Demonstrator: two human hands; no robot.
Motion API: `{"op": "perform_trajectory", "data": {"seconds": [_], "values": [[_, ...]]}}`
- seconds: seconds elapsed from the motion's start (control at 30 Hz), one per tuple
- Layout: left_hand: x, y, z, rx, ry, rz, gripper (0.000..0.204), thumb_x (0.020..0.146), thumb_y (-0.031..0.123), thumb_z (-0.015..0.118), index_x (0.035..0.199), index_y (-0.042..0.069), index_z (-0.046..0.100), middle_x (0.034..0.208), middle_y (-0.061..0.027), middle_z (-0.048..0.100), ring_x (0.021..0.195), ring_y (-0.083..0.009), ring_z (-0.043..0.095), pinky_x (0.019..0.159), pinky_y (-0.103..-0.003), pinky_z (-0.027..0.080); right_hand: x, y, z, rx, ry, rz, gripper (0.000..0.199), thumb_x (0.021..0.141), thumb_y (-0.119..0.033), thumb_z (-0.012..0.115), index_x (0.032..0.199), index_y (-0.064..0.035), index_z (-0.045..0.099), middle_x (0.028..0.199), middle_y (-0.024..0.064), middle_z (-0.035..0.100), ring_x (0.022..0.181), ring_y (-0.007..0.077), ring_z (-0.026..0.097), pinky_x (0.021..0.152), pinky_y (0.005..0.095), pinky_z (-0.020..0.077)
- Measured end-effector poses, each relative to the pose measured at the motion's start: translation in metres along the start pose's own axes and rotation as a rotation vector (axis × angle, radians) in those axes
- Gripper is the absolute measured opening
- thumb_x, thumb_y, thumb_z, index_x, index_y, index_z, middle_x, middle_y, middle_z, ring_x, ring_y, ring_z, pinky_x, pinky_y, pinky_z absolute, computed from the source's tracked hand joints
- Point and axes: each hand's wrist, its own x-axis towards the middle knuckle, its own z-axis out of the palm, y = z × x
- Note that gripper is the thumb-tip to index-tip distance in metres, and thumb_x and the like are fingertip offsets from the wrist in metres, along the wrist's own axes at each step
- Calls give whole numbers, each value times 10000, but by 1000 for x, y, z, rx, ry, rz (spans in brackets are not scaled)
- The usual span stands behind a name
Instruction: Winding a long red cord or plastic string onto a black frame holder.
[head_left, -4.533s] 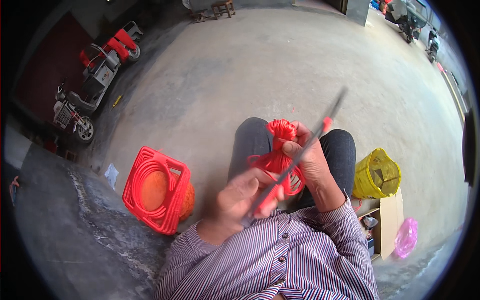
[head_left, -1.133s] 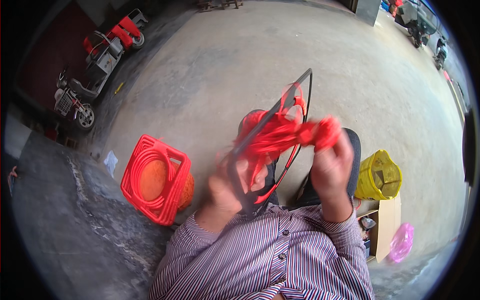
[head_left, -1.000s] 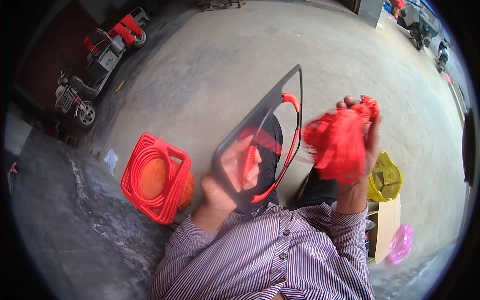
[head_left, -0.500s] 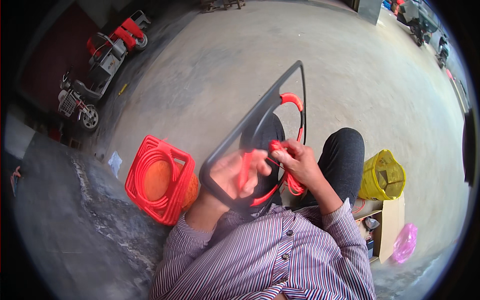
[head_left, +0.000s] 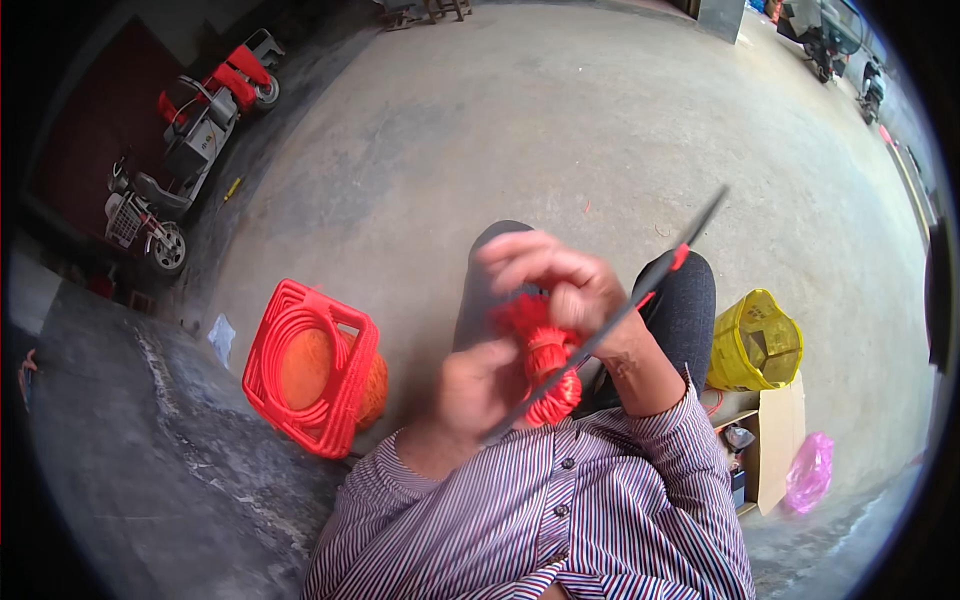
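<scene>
- Over my lap, at the middle of the view, both of my hands work close together on a bundle of red cord (head_left: 545, 365) and a thin dark frame (head_left: 640, 285).
- Left hand (head_left: 475, 390): fingers curled shut around the lower end of the dark frame, with the thumb side toward the cord bundle; the frame runs from this hand up and to the right, seen nearly edge-on as a slim dark bar.
- Right hand (head_left: 560, 285): held above the bundle, fingers bent and pressed together on the top of the red cord; the motion blur keeps me from telling exactly which fingertips pinch it.
- Red cord: a tight wad between the two hands, touching both, with its lower knotted part hanging just below the left thumb; a short red piece also shows on the frame farther up, near my right knee.
- Red plastic crate (head_left: 310, 365): standing on the concrete floor (head_left: 560, 130) to my left, tilted, with coils of red cord around an orange ball-like mass inside.
- Yellow basket (head_left: 755, 340): on the floor to my right, just beside my right leg.
- Cardboard box (head_left: 775, 440): near the basket, with a pink plastic bag (head_left: 810, 470) touching its outer side.
- Parked scooters (head_left: 190, 140): well apart, at the upper left edge.
</scene>
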Motion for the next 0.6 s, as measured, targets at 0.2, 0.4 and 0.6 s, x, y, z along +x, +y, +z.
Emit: {"op": "perform_trajectory", "data": {"seconds": [0.2,0.4,0.6], "values": [[-1,19,-10,302,-98,333,372,864,85,559,1217,-15,498,892,-130,631,655,-169,592,490,-266,452,-47,10,-1,227,162,176,568,743,3,691,1271,-9,484,1072,18,596,956,91,554,835,233,453],[-3,14,5,391,-24,218,385,830,82,636,1186,31,500,932,-97,572,689,-132,548,495,-225,399,-45,-11,18,441,366,178,326,806,-3,649,1120,-5,562,1208,122,556,1005,127,592,844,278,487],[-5,32,-14,295,-121,316,372,860,58,584,1228,36,533,959,-89,579,697,-131,531,510,-236,394,-53,-28,-48,918,502,-185,380,975,-382,466,1139,-40,490,1115,102,585,962,289,607,887,443,498]]}}
